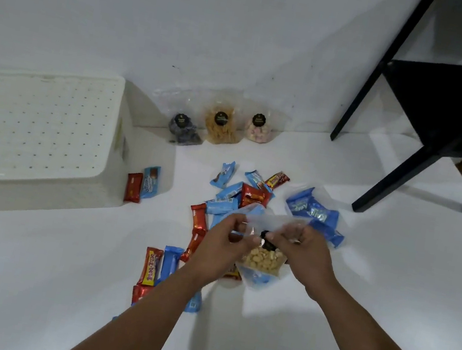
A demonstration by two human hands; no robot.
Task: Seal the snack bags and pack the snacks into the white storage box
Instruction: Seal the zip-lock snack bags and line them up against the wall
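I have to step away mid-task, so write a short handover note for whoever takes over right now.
Left hand and right hand both pinch the top of the clear peanut bag, mid-seal.
Three clear snack bags stand by the wall.
Loose wrapped bars lie scattered on the floor; two rest beside the white storage box.
Nothing visibly packed yet.
Left: finish sealing, then pack everything.

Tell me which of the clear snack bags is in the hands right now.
The clear bag of pale round snacks, pinched at its top by the left hand and right hand. The other three clear bags stand untouched along the wall.
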